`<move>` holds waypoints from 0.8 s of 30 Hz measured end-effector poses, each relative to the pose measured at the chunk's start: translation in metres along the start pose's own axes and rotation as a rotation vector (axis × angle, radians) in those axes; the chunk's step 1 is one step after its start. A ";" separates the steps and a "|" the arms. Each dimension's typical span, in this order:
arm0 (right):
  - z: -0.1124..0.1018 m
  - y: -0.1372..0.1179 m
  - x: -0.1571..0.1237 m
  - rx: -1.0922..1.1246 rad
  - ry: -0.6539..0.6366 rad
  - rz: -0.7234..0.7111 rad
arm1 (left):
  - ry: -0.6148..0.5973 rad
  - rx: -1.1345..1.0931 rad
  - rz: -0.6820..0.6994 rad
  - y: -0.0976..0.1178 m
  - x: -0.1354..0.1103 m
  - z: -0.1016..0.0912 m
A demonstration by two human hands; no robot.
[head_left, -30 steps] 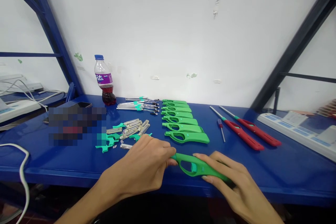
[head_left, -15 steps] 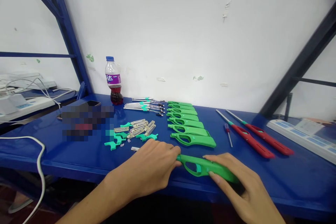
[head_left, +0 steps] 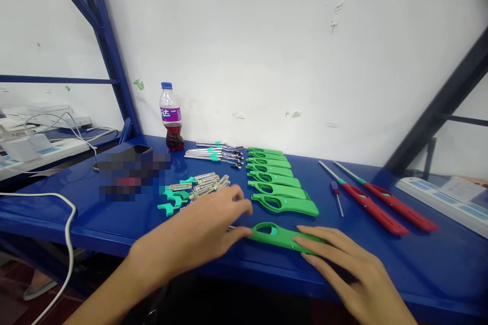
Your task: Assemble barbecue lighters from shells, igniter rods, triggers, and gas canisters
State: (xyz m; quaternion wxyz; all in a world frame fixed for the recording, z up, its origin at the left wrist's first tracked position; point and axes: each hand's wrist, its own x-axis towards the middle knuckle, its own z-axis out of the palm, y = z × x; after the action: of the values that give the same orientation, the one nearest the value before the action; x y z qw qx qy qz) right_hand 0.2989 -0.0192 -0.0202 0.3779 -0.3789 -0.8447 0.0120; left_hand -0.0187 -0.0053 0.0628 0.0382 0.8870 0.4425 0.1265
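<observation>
A green long-nosed lighter [head_left: 285, 237] with a teal trigger [head_left: 273, 231] lies near the table's front edge. My right hand [head_left: 351, 269] has its fingers on the handle end, gripping it. At the front end is my left hand [head_left: 209, 226], fingers apart, its thumb tip at or touching the lighter's nose. A bit of thin metal rod shows between the left thumb and fingers; the rest is hidden. Beyond the hands, several green lighter bodies [head_left: 285, 205] lie in a row. Teal triggers [head_left: 168, 208] and clear fuel tanks [head_left: 206, 183] sit behind my left hand.
Metal lighter rods with wires [head_left: 206, 154] lie near the wall beside a drink bottle [head_left: 173, 119]. To the right are a small screwdriver [head_left: 337, 197], two red lighters [head_left: 375, 208] and a power strip [head_left: 442, 203]. A white cable [head_left: 69, 233] hangs over the left edge.
My left hand has loosened from the lighter's nose and spread its fingers. The lighter has shifted left and turned, so its trigger loop now faces the wall. My right hand remains on the handle.
</observation>
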 end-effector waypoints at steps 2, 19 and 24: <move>0.000 0.000 0.000 -0.003 -0.026 0.001 | 0.121 -0.004 -0.065 -0.016 -0.005 -0.010; 0.004 0.002 -0.006 -0.109 0.056 0.147 | 0.052 0.065 -0.159 -0.055 0.011 -0.004; 0.004 0.000 -0.006 -0.102 0.053 0.153 | 0.037 0.100 -0.125 -0.057 0.018 0.011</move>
State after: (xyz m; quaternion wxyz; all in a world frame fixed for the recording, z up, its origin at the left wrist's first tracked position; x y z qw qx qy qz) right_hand 0.2990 -0.0218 -0.0270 0.3782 -0.4614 -0.8025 -0.0124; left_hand -0.0500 0.0444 0.0450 -0.0063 0.8561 0.5032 0.1178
